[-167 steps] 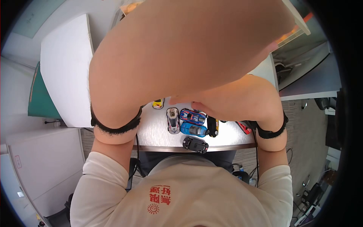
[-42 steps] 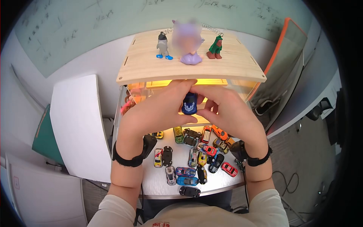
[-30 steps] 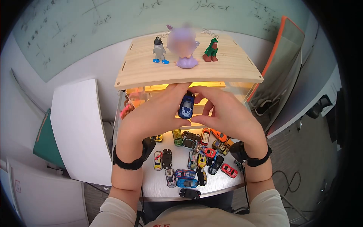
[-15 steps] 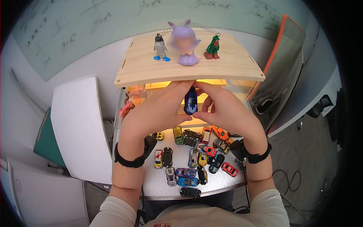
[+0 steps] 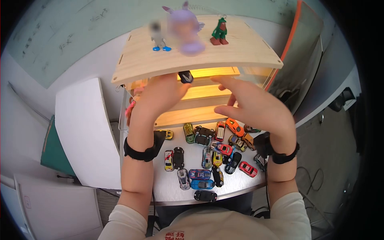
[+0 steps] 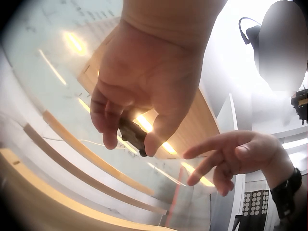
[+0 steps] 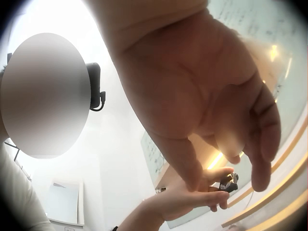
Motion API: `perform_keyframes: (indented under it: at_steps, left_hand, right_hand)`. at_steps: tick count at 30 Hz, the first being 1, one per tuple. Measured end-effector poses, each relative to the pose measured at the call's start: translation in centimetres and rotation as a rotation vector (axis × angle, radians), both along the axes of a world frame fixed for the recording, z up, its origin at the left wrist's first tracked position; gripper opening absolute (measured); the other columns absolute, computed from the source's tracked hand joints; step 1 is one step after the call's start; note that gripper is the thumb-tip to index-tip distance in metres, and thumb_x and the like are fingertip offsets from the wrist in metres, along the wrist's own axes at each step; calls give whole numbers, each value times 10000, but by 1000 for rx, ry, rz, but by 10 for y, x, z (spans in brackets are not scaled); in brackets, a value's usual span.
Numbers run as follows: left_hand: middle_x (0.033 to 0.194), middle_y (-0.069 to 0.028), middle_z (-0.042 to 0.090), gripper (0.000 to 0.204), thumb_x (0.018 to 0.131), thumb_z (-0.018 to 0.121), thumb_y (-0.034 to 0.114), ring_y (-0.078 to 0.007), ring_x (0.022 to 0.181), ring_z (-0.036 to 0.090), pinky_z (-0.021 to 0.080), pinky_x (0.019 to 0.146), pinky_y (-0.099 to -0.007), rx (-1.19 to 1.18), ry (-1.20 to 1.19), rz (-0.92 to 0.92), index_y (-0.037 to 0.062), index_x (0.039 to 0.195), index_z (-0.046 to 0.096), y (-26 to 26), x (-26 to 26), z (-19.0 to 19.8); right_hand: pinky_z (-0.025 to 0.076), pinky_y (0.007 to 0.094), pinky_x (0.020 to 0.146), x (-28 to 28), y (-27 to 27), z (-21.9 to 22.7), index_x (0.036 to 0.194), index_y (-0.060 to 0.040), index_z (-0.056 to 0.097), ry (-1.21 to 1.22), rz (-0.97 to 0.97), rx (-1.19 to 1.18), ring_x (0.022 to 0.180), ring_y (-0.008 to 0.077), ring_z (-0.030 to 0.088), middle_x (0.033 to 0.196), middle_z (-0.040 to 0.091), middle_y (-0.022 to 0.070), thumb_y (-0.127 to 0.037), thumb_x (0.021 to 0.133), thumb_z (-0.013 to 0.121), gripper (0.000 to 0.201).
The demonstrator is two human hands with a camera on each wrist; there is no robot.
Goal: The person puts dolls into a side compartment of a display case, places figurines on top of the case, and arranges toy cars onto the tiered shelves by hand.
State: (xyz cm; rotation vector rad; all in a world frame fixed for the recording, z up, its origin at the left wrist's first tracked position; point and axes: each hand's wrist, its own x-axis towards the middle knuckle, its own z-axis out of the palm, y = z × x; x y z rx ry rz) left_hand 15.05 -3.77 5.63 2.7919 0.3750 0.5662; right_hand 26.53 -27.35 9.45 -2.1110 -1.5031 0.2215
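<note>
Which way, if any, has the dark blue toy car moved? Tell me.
Yes: the dark blue toy car has moved left and nearer the wooden top board.

Your head view faces forward and down, set back above the table [image 5: 166, 188] and shelf unit [image 5: 244, 50]. Your left wrist view looks upward past the close left hand [image 5: 162, 98]; your right wrist view does likewise past the right hand [image 5: 256, 102]. All three share both hands and shelf boards.
</note>
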Motion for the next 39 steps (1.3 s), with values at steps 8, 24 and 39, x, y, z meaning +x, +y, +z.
perform_keyframes:
  at_steps: [8, 24, 39]
  left_hand:
    - [953, -171, 725, 501, 919, 784, 357, -317, 897, 712, 557, 802, -414, -182, -34, 116, -54, 1166, 640, 14, 10, -1]
    - [922, -109, 718, 376, 939, 771, 356, -210, 823, 661, 526, 766, -358, 7, -298, -78, 4, 1023, 669, 58, 65, -39]
    - [761, -67, 719, 348, 977, 771, 290, -116, 700, 658, 517, 659, -283, -35, -246, -23, -33, 860, 713, 107, 84, -75]
  right_hand:
    - [579, 325, 724, 21, -50, 33, 1425, -12, 620, 57, -1, 50, 782, 200, 702, 1081, 739, 158, -206, 909, 806, 582]
    - [590, 366, 758, 16, -69, 45, 1431, 28, 594, 17, 101, 17, 847, 268, 755, 1121, 723, 174, -254, 933, 804, 609]
    - [583, 391, 830, 15, -65, 30, 1371, -44, 644, -122, 117, 68, 871, 263, 754, 1121, 739, 165, -306, 925, 818, 546]
